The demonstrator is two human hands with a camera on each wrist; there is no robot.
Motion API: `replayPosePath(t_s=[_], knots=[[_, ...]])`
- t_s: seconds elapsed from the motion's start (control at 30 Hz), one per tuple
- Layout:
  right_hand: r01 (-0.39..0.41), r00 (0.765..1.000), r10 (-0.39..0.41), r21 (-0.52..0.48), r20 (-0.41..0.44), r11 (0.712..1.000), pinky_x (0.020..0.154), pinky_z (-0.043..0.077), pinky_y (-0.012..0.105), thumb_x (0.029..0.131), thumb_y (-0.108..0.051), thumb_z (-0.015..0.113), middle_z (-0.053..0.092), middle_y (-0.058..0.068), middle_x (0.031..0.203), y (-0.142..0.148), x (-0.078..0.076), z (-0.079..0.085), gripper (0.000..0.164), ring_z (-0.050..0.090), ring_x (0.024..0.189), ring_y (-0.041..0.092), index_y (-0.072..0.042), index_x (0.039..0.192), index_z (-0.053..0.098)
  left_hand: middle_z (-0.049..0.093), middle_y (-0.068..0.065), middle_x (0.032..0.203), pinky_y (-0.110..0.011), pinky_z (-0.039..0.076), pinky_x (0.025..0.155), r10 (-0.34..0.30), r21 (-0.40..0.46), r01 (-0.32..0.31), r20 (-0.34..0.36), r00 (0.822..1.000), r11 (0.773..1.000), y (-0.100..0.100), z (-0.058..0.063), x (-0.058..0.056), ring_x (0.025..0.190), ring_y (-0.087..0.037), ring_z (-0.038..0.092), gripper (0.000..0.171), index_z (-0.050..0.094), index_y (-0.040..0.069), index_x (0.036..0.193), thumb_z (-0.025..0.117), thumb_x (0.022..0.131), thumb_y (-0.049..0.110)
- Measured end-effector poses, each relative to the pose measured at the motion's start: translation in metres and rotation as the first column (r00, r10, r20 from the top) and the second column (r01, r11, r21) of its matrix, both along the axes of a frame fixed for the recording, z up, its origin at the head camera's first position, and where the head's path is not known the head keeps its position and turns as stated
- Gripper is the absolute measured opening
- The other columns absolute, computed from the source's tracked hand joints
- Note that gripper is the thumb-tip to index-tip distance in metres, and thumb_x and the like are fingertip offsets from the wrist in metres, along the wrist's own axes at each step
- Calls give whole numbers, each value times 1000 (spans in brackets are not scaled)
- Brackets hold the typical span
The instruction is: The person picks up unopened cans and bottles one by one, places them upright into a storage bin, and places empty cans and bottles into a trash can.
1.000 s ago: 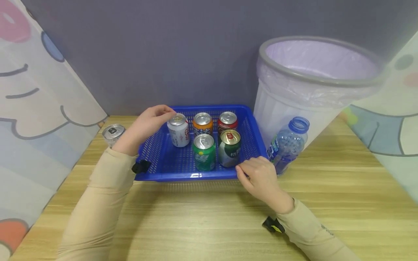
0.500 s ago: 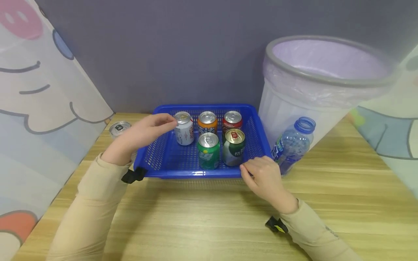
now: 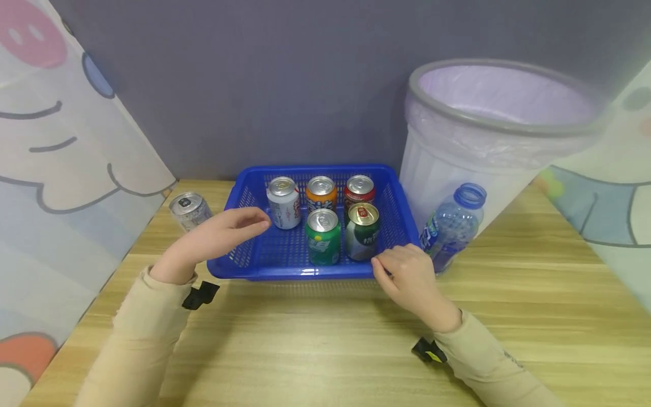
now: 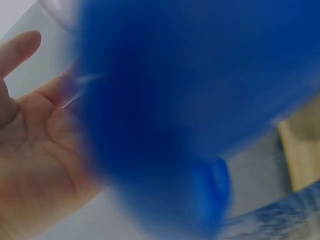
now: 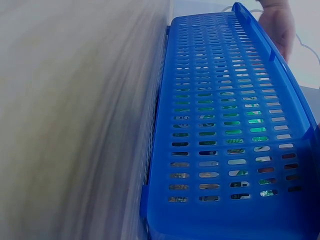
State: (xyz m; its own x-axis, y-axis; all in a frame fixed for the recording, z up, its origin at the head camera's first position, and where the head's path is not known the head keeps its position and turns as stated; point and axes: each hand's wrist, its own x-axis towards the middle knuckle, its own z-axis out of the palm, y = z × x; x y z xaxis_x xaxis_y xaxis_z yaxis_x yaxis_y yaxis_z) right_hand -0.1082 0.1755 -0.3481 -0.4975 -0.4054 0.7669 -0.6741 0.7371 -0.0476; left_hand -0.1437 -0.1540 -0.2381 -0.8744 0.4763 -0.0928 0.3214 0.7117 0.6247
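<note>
A blue plastic basket (image 3: 285, 272) holds several upright drink cans: a white can (image 3: 283, 207), an orange can (image 3: 321, 196), a red can (image 3: 359, 192), a green can (image 3: 324, 244) and a dark green and grey can (image 3: 362, 237). My left hand (image 3: 218, 236) hovers over the basket's left side, holding nothing, its fingers loosely bent and apart from the white can. In the left wrist view, the blurred basket (image 4: 200, 75) covers part of that hand's fingers. My right hand (image 3: 407, 277) grips the basket's front right rim with curled fingers.
A patterned silver can (image 3: 189, 209) stands on the wooden table (image 3: 305, 350), left of the basket. At right, a blue-tinted plastic bottle (image 3: 452, 229) leans near a tall white bin (image 3: 437, 164) with a lilac liner. A grey wall (image 3: 285, 85) rises behind.
My left hand has drawn back from the white can's top, toward the left and the front. The white can stays standing in the basket. My right hand keeps its place on the rim.
</note>
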Motion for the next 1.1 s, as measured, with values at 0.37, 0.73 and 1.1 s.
replayPosePath(t_s=[0.37, 0.73, 1.1], knots=[[11, 1000, -11, -3, 5, 1000, 49, 36, 31, 96, -28, 38, 42, -5, 47, 1, 3, 2, 45, 39, 43, 13, -16, 53, 44, 66, -12, 111, -50, 43, 98, 83, 140, -79, -25, 996, 987, -8, -37, -3, 111, -30, 59, 32, 61, 1, 111, 46, 100, 28], [8, 1000, -8, -6, -10, 1000, 48, 35, 30, 97, -29, 37, 42, -5, 47, 2, 2, 0, 47, 39, 43, 12, -16, 52, 44, 69, -8, 102, -49, 47, 89, 151, 150, -119, -226, 962, 981, -5, -56, 1, 101, -26, 63, 22, 66, 8, 103, 50, 98, 23], [-1, 1000, 1, -3, -8, 1000, 48, 35, 30, 97, -29, 37, 43, -5, 47, 0, 0, 0, 47, 40, 43, 12, -16, 53, 45, 70, -8, 97, -45, 49, 80, 175, 112, -145, -334, 926, 983, -5, -62, 7, 88, -20, 63, 19, 67, 6, 100, 54, 96, 20]])
